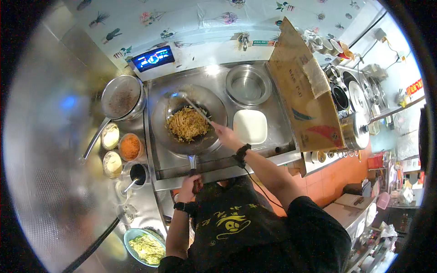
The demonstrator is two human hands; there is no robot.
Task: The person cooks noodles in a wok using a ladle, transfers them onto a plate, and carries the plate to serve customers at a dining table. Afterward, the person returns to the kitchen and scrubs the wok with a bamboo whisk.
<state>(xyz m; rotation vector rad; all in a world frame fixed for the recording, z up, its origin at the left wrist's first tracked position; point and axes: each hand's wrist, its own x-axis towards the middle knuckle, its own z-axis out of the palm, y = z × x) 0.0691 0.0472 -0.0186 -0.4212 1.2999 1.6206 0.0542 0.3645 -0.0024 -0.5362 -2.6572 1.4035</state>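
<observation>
A large wok (pixel 210 98) sits on the steel stove, holding a heap of browned noodles (pixel 187 123) mixed with shreds. My left hand (pixel 187 189) is closed around the wok's handle (pixel 192 170) at the near side. From the right, my right hand (pixel 226 136) grips the long metal handle of a ladle (pixel 196 107). The ladle's head rests inside the wok at the far left of the noodles, and its exact shape is hard to make out. A white square dish (pixel 250 127) stands just right of the wok, close to my right hand.
Behind the dish is a round metal basin (pixel 248 85). A tall cardboard sheet (pixel 302 86) walls off the stove's right side. On the left stand a strainer over a pot (pixel 122 98), a tub of orange shreds (pixel 130 146), a dark-liquid container (pixel 138 173) and a bowl of shredded greens (pixel 144 248).
</observation>
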